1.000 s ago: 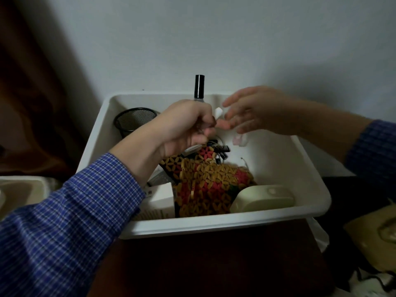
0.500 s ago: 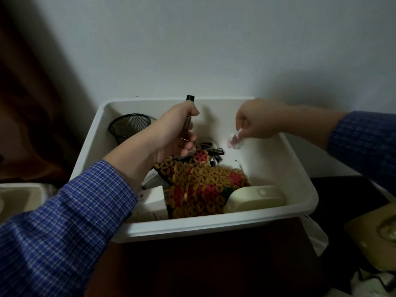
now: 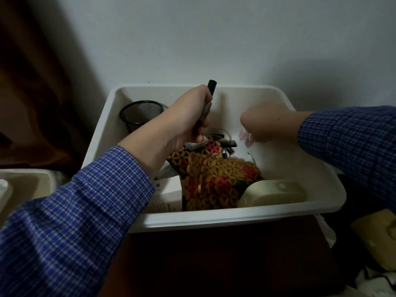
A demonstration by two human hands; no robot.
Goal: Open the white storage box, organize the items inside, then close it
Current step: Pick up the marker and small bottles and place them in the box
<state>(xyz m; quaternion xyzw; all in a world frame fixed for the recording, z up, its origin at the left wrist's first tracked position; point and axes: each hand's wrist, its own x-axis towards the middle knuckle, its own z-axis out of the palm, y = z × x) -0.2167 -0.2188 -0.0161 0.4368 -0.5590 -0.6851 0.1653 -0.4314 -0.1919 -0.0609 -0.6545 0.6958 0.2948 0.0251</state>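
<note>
A single wide-angle view looks from the person's head, forward and steeply down, close over an open white plastic storage box (image 3: 214, 217) that fills the middle of the frame. The box's near rim runs across the lower centre, its far rim sits just above mid-height against a pale grey wall (image 3: 214, 39) that takes up the whole upper half. Both forearms in blue checked sleeves enter from the lower left and the right edge, large and near the lens, with the left hand (image 3: 188, 116) and right hand (image 3: 261, 123) meeting over the box's far half. Straight edges bow towards the frame's borders.
</note>
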